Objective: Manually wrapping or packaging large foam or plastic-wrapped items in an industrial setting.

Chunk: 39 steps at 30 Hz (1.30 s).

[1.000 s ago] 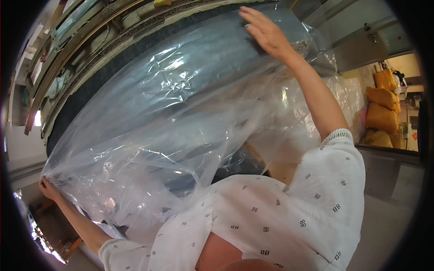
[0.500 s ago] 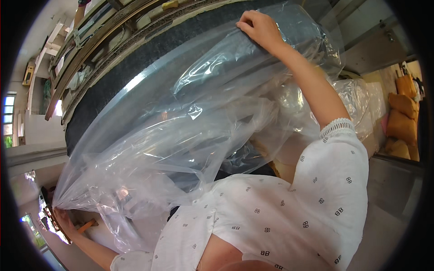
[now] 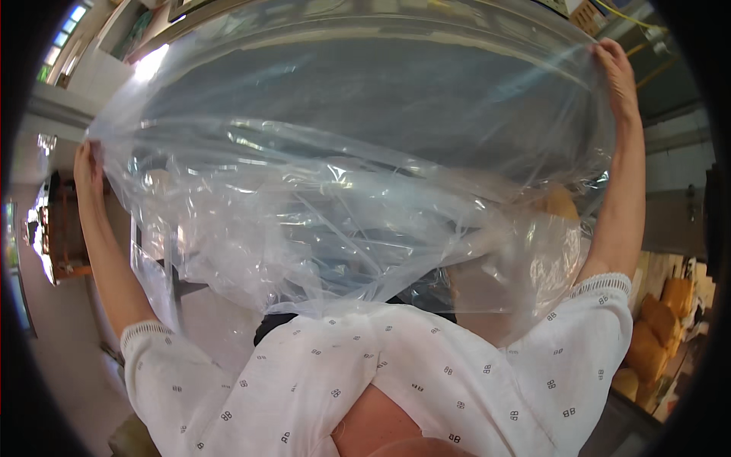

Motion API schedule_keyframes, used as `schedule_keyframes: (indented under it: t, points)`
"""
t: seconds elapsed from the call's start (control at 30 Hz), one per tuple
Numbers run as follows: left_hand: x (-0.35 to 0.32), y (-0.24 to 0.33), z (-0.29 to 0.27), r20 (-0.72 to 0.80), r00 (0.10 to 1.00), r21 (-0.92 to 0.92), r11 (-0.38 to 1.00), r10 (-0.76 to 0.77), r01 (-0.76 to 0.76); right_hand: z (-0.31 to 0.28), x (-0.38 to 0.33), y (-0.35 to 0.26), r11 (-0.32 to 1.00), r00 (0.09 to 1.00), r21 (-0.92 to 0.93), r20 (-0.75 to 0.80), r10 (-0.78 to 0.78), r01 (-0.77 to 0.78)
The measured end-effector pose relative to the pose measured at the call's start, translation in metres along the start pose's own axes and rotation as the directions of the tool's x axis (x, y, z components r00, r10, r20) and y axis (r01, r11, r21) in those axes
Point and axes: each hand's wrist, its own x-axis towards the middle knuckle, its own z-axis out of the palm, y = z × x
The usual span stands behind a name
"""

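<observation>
A large clear plastic sheet point(image 3: 335, 175) stretches in front of me, its upper edge pulled taut between both hands. My left hand point(image 3: 89, 164) pinches the sheet's corner at the far left. At the upper right my right hand point(image 3: 615, 72) grips the opposite corner. Lower down, the film hangs in shiny folds toward my waist. Behind and beneath it, seen through the plastic, lies a dark grey panel or cloth point(image 3: 365, 84) with a curved pale border at its far side. How it meets the film is hard to make out.
Beyond the sheet runs a long frame or bench edge point(image 3: 495, 15). Orange-brown cushion-like pieces point(image 3: 659, 327) are piled at the lower right. A reddish-brown rack point(image 3: 65, 228) stands at the left, and a yellow cord point(image 3: 624, 15) hangs at the upper right.
My left hand has risen with its corner of the sheet. My right hand has moved outward to the right, and the plastic is now spread wide. My view has turned too.
</observation>
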Motion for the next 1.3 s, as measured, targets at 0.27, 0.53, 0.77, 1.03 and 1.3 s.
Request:
schedule_keyframes:
  t: [0.27, 0.53, 0.77, 1.03, 1.3]
  points:
    - [0.003, -0.118, 0.141, -0.120, 0.889, 0.581, 0.757, 0.442, -0.298, -0.002, -0.019, 0.133, 0.870, 0.978, -0.465, -0.196, 0.077, -0.162]
    - [0.013, -0.113, 0.192, -0.201, 0.918, 0.417, 0.878, 0.343, -0.237, 0.014, -0.016, 0.183, 0.896, 0.923, -0.400, -0.385, 0.025, -0.191]
    - [0.017, -0.095, 0.211, -0.189, 0.946, 0.497, 0.856, 0.265, -0.140, 0.029, -0.007, 0.164, 0.757, 0.903, -0.582, -0.429, 0.025, -0.298]
    - [0.038, -0.109, 0.207, -0.243, 0.952, 0.393, 0.916, 0.188, -0.081, 0.013, -0.001, 0.176, 0.659, 0.840, -0.654, -0.540, -0.063, -0.371]
    - [0.031, -0.099, 0.186, -0.406, 0.904, -0.366, 0.930, -0.136, -0.025, 0.010, -0.004, 0.153, 0.767, 0.802, -0.464, -0.587, 0.108, -0.443]
